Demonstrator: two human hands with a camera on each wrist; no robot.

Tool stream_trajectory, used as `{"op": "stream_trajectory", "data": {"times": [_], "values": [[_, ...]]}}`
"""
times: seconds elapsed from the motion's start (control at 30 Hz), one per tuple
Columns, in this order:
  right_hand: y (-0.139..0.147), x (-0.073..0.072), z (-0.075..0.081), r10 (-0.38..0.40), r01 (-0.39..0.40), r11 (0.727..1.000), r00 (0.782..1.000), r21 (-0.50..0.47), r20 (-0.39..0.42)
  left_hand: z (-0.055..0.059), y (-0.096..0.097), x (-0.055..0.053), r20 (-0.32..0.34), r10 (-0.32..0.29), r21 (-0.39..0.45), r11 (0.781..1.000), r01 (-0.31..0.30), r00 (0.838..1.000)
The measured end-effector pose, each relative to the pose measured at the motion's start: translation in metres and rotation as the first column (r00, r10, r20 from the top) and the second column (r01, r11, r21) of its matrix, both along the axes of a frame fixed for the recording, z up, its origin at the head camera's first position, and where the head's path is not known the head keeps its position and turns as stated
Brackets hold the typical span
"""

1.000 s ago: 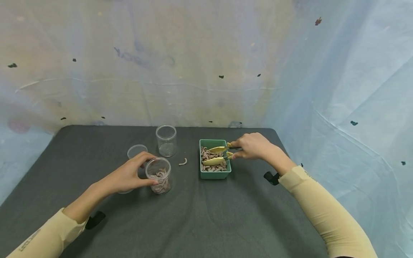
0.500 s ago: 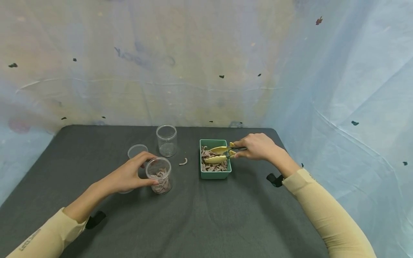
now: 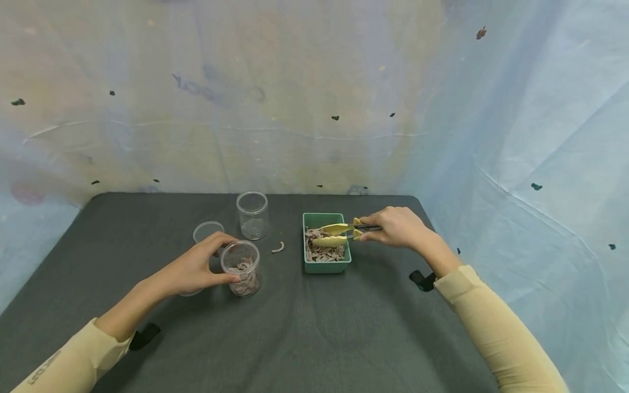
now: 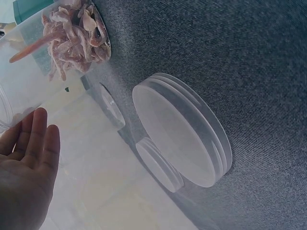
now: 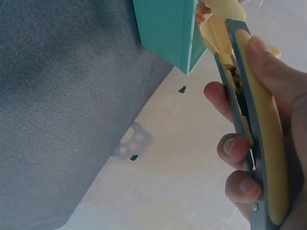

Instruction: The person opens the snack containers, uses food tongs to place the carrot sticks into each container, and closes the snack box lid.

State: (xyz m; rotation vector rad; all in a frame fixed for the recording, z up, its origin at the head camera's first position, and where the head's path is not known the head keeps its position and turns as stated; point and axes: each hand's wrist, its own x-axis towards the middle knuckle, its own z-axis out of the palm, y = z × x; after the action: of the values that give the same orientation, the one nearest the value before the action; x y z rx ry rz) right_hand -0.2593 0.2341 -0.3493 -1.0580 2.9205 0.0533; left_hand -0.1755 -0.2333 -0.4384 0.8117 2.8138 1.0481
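Observation:
My left hand (image 3: 196,266) grips a clear plastic jar (image 3: 257,275), thumb on the near side. Pinkish-brown curled strips (image 4: 74,40) fill its lower part; one pokes up above the others. My right hand (image 3: 399,226) holds yellow-headed tongs (image 3: 356,228), fingers and thumb wrapped round the grey-and-yellow handles in the right wrist view. The tongs' heads reach over the right rim into a green rectangular box (image 3: 327,267) of similar strips (image 3: 325,254). Whether a strip is between the heads is too small to tell.
An upright clear jar (image 3: 253,215) stands behind the held one. One loose strip (image 3: 278,248) lies on the dark tabletop between jar and box. Two clear round lids (image 4: 180,129) (image 4: 160,165) lie left of the held jar, partly hidden by the left hand in the head view.
The tongs' heads have drawn closer together inside the green box. My right hand has shifted slightly right and toward me. My left hand and its jar have stayed in place.

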Motion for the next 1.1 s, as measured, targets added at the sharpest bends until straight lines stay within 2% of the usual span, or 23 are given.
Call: {"op": "stream_trajectory", "data": {"times": [0.23,0.43,0.6,0.87,1.1], "values": [[0.010,0.003,-0.006,0.001,-0.005,0.996,0.999,-0.086,-0.043,0.000,0.000,0.000,-0.003,-0.002,0.007,1.000,0.002,1.000],[0.015,0.007,-0.012,-0.029,0.024,0.989,0.999,-0.146,-0.031,-0.001,-0.001,-0.001,-0.024,-0.007,0.011,1.000,0.007,1.000],[0.020,0.010,-0.014,-0.050,0.043,0.978,0.998,-0.205,-0.029,-0.002,-0.002,-0.002,-0.039,-0.006,0.006,1.000,0.006,0.999],[0.027,0.015,-0.016,-0.052,0.041,0.952,0.998,-0.303,-0.028,0.000,-0.003,-0.002,-0.027,-0.012,0.011,1.000,0.012,1.000],[0.028,0.015,-0.017,-0.046,0.028,0.944,0.998,-0.329,-0.045,0.002,-0.002,-0.002,-0.026,-0.010,0.005,1.000,0.010,1.000]]}}
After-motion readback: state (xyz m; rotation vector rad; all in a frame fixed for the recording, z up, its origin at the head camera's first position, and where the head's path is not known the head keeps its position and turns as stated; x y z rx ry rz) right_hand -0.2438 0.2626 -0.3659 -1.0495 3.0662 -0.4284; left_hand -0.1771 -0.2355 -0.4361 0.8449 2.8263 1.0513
